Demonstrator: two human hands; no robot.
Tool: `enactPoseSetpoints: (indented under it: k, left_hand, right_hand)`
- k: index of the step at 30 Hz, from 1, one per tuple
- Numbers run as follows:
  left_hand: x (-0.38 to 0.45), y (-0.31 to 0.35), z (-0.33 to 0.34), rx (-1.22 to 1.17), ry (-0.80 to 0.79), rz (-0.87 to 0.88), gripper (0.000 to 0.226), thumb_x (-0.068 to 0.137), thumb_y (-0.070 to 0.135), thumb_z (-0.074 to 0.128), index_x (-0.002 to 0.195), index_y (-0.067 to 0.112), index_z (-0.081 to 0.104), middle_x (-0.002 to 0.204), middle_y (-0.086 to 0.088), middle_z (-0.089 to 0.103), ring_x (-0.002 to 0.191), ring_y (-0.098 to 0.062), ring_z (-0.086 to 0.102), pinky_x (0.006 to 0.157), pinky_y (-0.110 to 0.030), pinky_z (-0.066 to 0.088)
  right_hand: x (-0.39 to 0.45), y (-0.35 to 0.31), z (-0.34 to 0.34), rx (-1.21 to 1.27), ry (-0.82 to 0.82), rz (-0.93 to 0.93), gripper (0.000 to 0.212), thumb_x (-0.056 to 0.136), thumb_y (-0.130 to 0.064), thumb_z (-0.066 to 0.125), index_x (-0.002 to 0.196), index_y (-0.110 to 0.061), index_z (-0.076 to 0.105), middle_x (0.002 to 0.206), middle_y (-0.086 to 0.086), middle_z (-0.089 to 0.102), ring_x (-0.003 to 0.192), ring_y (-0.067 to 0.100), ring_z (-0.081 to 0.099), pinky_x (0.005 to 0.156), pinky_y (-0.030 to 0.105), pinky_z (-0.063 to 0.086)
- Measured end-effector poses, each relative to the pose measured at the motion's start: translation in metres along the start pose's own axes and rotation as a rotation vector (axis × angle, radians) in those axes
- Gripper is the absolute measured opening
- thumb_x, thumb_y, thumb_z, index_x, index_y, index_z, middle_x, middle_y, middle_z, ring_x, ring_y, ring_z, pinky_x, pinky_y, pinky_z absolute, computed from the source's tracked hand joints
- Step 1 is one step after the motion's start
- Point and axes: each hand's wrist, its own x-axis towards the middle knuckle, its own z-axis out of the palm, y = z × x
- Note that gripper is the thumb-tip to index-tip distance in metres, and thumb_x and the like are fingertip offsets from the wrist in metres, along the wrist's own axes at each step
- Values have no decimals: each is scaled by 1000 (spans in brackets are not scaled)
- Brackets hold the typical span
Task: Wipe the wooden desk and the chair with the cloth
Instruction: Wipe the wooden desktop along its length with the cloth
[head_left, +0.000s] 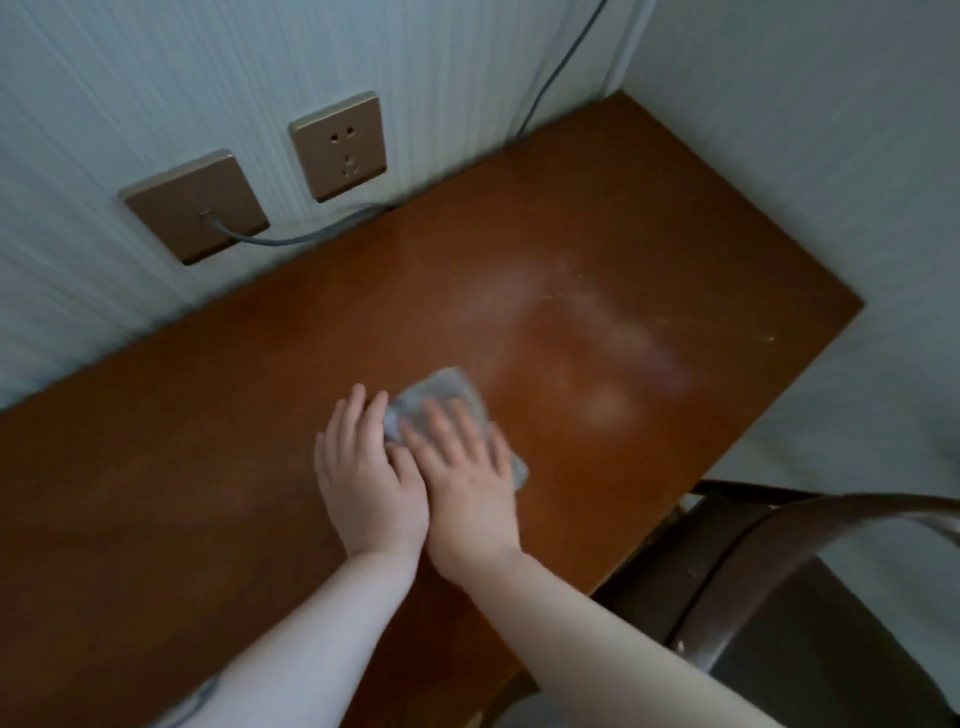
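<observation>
1. Head view looks down on the wooden desk (218, 467), and both hands are flat on the cloth (441, 400) near the middle of the top, toward the front edge.
2. Left hand (366, 483) lies with straight fingers, its fingertips on the cloth's left edge; right hand (465, 483) presses on top of it, fingers spread and straight. Neither hand grips anything.
3. That cloth looks thin, soft and light; it bunches under the palms, so flat pressure should steer it better than a pinch.
4. A pale, dusty-looking smear (597, 332) sits just right of the cloth, probably the next patch to cover.
5. Polished wood looks slick, so the cloth should glide easily.
6. Chair (779, 597) waits at the desk's right front corner, seemingly not yet wiped.
7. Two wall sockets (337, 148) and a cable (291, 236) run along the back edge; worth avoiding.
</observation>
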Motion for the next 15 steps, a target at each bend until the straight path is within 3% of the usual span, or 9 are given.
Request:
enactPoseSetpoints:
  k: [2, 4, 5, 7, 9, 11, 13, 15]
  left_hand:
    - [-8, 1, 6, 33, -36, 1, 50, 88, 14, 34, 133, 14, 56, 147, -6, 46, 140, -26, 34, 118, -48, 20]
    - [-11, -1, 7, 115, -89, 36, 46, 94, 21, 36, 137, 16, 51, 151, -4, 41, 142, -23, 29, 119, -46, 16]
    - [-10, -2, 9, 154, -115, 58, 45, 95, 24, 40, 139, 17, 48, 152, -3, 39, 144, -22, 26, 119, -45, 14]
    - [-9, 0, 11, 199, -146, 59, 46, 96, 28, 44, 142, 20, 46, 154, -2, 36, 145, -21, 23, 120, -45, 12]
    - [-8, 2, 13, 209, -146, 50, 46, 97, 28, 44, 142, 20, 45, 154, -2, 36, 145, -21, 22, 120, -46, 11]
    - [-9, 2, 13, 203, -129, 60, 45, 96, 23, 45, 140, 18, 48, 152, -3, 39, 144, -23, 25, 119, -47, 14]
    - [-8, 1, 13, 184, -100, 60, 44, 94, 18, 44, 138, 16, 50, 150, -4, 42, 142, -24, 28, 118, -48, 16]
    - [-8, 3, 12, 179, -111, 53, 44, 95, 14, 43, 139, 16, 50, 151, -3, 40, 143, -22, 26, 119, -47, 15]
  right_hand:
    - [8, 15, -15, 46, -164, -288, 50, 99, -32, 45, 148, -36, 36, 160, -9, 22, 150, 13, 2, 117, 40, -4]
    - [13, 48, -26, 61, -141, -296, 46, 98, -32, 50, 144, -38, 43, 158, -10, 29, 149, 11, 10, 118, 41, 2]
    - [9, 65, -29, 58, -51, -169, 46, 98, -34, 52, 143, -38, 45, 156, -10, 31, 149, 12, 13, 119, 44, 8]
    - [-17, 81, -28, 51, 161, 274, 46, 98, -35, 51, 144, -37, 44, 156, -10, 33, 148, 12, 14, 119, 48, 17]
    - [-43, 65, -16, 28, 318, 582, 48, 98, -33, 49, 146, -36, 41, 157, -7, 32, 148, 14, 14, 119, 47, 16]
    - [-54, 37, -5, 17, 263, 429, 51, 95, -31, 49, 145, -35, 42, 155, -6, 34, 148, 17, 15, 119, 47, 16]
    - [-51, 23, -3, 3, 52, 21, 50, 95, -32, 42, 145, -32, 41, 156, -7, 33, 149, 15, 13, 120, 46, 10]
    - [-36, 45, -18, 23, -80, -205, 49, 99, -32, 39, 147, -32, 39, 158, -10, 27, 149, 12, 8, 120, 41, 1]
